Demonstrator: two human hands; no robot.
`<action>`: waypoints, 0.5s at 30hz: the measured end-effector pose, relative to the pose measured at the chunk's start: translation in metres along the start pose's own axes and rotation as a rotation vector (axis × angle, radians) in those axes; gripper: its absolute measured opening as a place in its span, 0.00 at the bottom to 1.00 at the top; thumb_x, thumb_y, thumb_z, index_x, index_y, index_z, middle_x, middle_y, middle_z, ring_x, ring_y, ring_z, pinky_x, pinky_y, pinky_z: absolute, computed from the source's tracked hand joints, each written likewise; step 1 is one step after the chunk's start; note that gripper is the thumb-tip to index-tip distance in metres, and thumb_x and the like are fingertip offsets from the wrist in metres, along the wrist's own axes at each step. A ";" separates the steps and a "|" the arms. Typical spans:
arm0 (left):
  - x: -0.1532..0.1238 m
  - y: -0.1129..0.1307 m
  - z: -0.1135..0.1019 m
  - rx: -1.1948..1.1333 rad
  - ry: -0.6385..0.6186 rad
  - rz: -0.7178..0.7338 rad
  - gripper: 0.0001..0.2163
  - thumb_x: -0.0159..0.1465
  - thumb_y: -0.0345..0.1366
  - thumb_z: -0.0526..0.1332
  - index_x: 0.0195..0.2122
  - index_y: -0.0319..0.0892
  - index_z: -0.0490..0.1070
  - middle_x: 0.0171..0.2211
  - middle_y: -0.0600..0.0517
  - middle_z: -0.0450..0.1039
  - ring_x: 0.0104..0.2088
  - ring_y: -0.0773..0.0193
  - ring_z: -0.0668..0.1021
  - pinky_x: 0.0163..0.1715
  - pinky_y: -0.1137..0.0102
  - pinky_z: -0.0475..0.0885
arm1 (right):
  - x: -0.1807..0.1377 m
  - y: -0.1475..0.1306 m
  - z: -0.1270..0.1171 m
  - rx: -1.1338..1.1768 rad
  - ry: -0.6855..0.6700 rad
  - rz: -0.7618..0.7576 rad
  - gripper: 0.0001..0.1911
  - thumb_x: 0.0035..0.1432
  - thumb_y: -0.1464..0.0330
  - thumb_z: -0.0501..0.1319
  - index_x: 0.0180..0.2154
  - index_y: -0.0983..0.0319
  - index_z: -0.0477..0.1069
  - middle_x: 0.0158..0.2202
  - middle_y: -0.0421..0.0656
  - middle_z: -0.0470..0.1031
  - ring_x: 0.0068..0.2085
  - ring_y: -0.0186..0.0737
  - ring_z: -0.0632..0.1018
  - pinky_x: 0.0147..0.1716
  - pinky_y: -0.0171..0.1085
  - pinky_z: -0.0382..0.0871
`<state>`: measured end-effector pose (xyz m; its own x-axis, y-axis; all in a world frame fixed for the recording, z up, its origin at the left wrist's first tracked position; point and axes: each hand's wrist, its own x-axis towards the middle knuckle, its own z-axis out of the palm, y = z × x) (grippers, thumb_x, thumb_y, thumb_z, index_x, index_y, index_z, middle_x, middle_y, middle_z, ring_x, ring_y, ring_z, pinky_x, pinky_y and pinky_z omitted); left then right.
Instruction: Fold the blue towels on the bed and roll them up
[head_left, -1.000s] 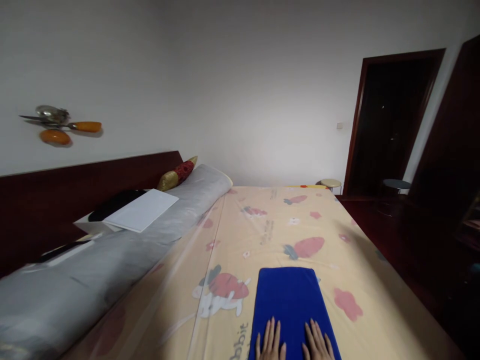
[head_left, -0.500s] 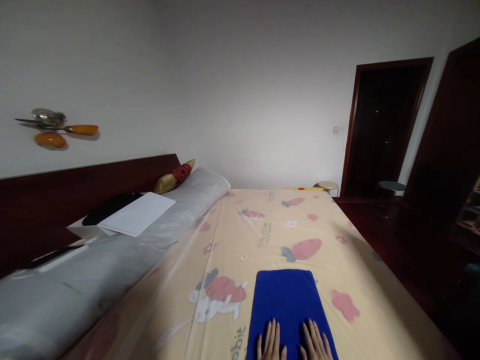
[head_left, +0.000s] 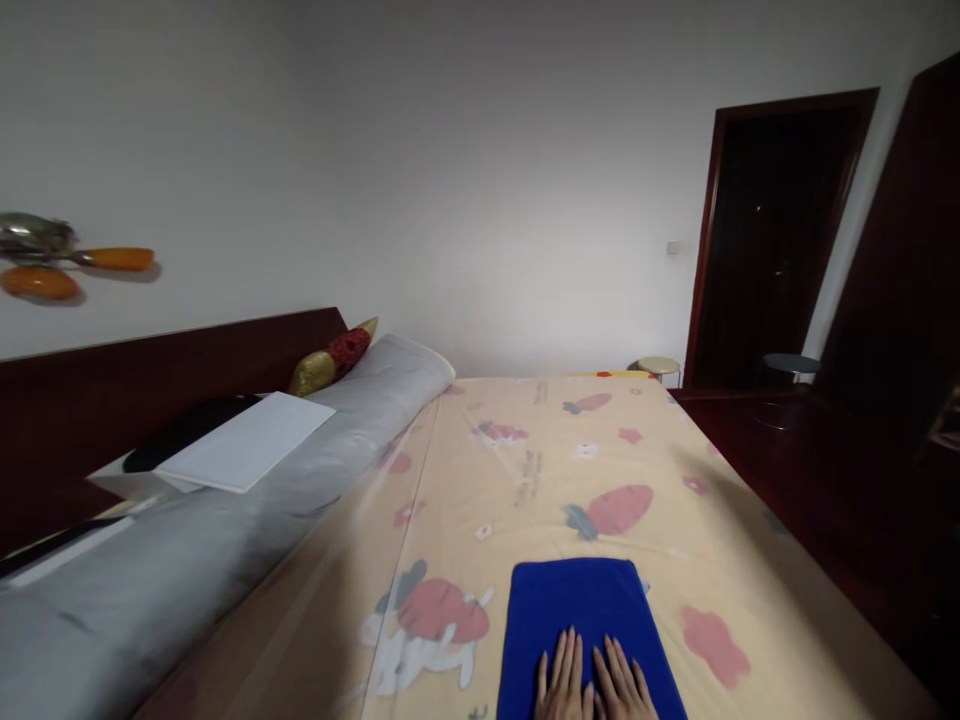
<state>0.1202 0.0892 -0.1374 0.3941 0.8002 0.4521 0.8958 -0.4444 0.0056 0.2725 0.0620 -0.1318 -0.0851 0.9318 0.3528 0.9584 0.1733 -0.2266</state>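
Note:
A blue cloth [head_left: 574, 595] lies flat on the patterned bed sheet [head_left: 480, 470], its near end cut off by the bottom of the view. My left hand [head_left: 564, 682] rests palm down on the cloth with fingers stretched out. Close beside it, my right hand [head_left: 622, 682] also lies flat on the cloth, fingers extended. The two thumbs are near each other. Neither hand grips anything. Both wrists are out of view.
Along the left, a grey bolster [head_left: 300, 480] runs below the dark headboard [head_left: 150, 370], with a white box [head_left: 251, 440] on it. A red and gold cushion [head_left: 334, 360] leans at the far end. Stools [head_left: 660, 366] stand near the dark door [head_left: 784, 250].
My hands have come closer together on the cloth, the left one moving right. The view has shifted slightly, so the bed and cloth appear nearer.

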 end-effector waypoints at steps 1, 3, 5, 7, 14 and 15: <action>0.010 0.001 -0.004 -0.006 -0.047 0.002 0.30 0.61 0.32 0.52 0.66 0.49 0.50 0.63 0.52 0.59 0.60 0.56 0.69 0.55 0.57 0.68 | 0.009 0.003 -0.003 0.018 -0.027 -0.030 0.25 0.59 0.62 0.52 0.58 0.52 0.66 0.60 0.42 0.66 0.59 0.49 0.71 0.54 0.49 0.68; 0.034 0.001 -0.013 -0.018 -0.131 -0.011 0.29 0.63 0.31 0.50 0.66 0.48 0.47 0.65 0.52 0.56 0.62 0.56 0.66 0.58 0.55 0.66 | 0.031 0.008 -0.011 0.052 -0.058 -0.065 0.27 0.60 0.65 0.51 0.62 0.52 0.59 0.64 0.41 0.59 0.63 0.47 0.65 0.58 0.48 0.64; 0.061 -0.005 -0.021 -0.035 -0.200 -0.013 0.28 0.65 0.32 0.48 0.67 0.48 0.44 0.66 0.53 0.53 0.64 0.57 0.63 0.60 0.54 0.64 | 0.057 0.013 -0.019 0.088 -0.092 -0.097 0.28 0.63 0.65 0.49 0.64 0.51 0.52 0.66 0.40 0.54 0.65 0.44 0.61 0.61 0.48 0.60; 0.085 -0.020 -0.027 -0.048 -0.252 -0.031 0.26 0.68 0.35 0.46 0.67 0.48 0.42 0.67 0.54 0.51 0.65 0.59 0.60 0.61 0.55 0.61 | 0.082 0.022 -0.026 0.110 -0.136 -0.097 0.27 0.66 0.61 0.46 0.65 0.50 0.48 0.67 0.39 0.52 0.66 0.43 0.58 0.63 0.49 0.57; 0.118 -0.087 -0.041 0.061 -0.296 -0.265 0.26 0.70 0.43 0.43 0.68 0.45 0.41 0.69 0.53 0.46 0.67 0.58 0.53 0.65 0.54 0.49 | 0.110 0.056 -0.030 0.031 -0.111 0.155 0.34 0.65 0.50 0.43 0.66 0.58 0.44 0.69 0.43 0.45 0.69 0.47 0.51 0.66 0.52 0.48; 0.117 -0.089 -0.042 0.065 -0.297 -0.273 0.26 0.70 0.43 0.43 0.68 0.46 0.40 0.69 0.54 0.45 0.68 0.59 0.52 0.65 0.54 0.48 | 0.109 0.056 -0.030 0.026 -0.112 0.152 0.34 0.65 0.50 0.43 0.67 0.58 0.43 0.70 0.43 0.45 0.69 0.47 0.50 0.66 0.52 0.47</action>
<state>0.0782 0.2055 -0.0476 0.1738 0.9710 0.1642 0.9831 -0.1810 0.0294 0.3251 0.1638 -0.0789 0.0294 0.9773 0.2097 0.9552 0.0343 -0.2938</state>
